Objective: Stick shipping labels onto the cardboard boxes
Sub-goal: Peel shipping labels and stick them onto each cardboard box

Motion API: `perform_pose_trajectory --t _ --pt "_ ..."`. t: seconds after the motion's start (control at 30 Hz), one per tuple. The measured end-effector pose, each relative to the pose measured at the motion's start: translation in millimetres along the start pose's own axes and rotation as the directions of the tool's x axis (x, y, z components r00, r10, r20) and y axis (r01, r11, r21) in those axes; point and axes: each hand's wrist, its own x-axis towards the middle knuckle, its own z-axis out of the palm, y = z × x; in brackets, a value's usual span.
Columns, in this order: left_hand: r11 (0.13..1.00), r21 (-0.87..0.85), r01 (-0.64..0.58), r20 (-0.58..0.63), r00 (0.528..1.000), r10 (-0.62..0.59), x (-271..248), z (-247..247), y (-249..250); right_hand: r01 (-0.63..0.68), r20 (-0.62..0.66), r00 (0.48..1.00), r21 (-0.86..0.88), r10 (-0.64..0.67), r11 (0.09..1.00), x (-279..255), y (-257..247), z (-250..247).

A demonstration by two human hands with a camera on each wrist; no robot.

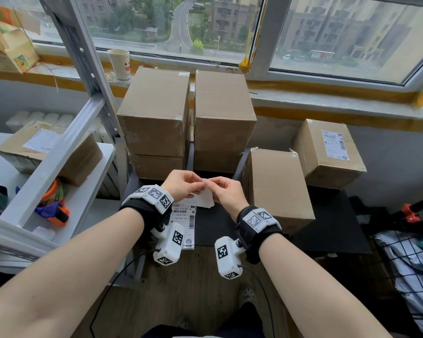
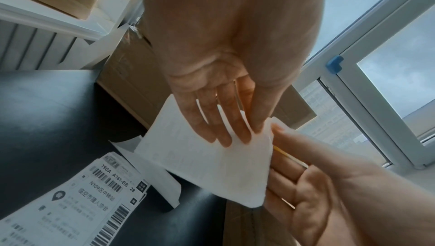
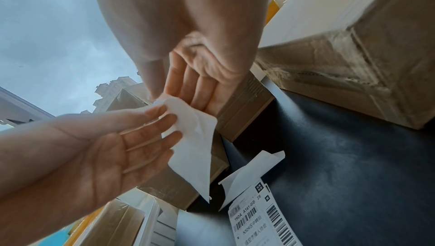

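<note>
Both hands meet above the black surface and hold one white shipping label between them. The left hand pinches the label at its top corner with thumb and forefinger, while its other fingers lie straight and close together behind the sheet. The right hand pinches the same corner from the other side; its remaining fingers are also nearly straight. The two thumbs almost touch at that corner. The label shows its blank back side, and it hangs down from the fingers, a little curled. It seems that a thin layer separates at the pinched corner, but the view is too blurred to be sure.

Just below the fingers, on the surface, lies a stack of printed labels with barcodes, and beside it a loose white backing strip with one end curled up. Directly beyond the fingers stand two stacks of plain cardboard boxes, side by side under the window. To the right of the right hand's fingers is another plain box, and further right a box that carries a label on top. Far to the left of the left hand, a shelf holds one more labelled box and an orange tape dispenser.
</note>
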Motion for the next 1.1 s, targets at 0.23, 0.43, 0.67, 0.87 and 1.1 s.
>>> perform_pose_trajectory --t 0.23,0.43,0.67,0.87,1.1 --pt "0.99 0.008 0.142 -0.085 0.986 -0.141 4.7 0.3 -11.9 -0.062 -0.099 0.993 0.009 0.062 0.998 5.0 7.5 -1.2" --pt "0.955 -0.21 0.208 -0.093 0.969 -0.231 7.7 1.0 -18.5 -0.078 -0.242 0.967 0.008 0.077 0.997 14.7 18.8 -4.4" --pt "0.961 -0.257 0.098 -0.256 0.952 -0.166 15.4 0.8 -33.1 -0.1 -0.355 0.931 -0.03 0.082 0.995 19.7 20.9 -34.0" --pt "0.952 -0.281 0.124 -0.185 0.966 -0.181 22.5 6.3 -37.0 -0.105 -0.388 0.919 -0.058 0.075 0.993 20.2 16.1 -56.6" --pt "0.95 -0.269 0.16 -0.123 0.972 -0.199 25.0 10.0 -40.8 -0.089 -0.409 0.912 -0.093 0.043 0.992 20.5 10.4 -77.0"
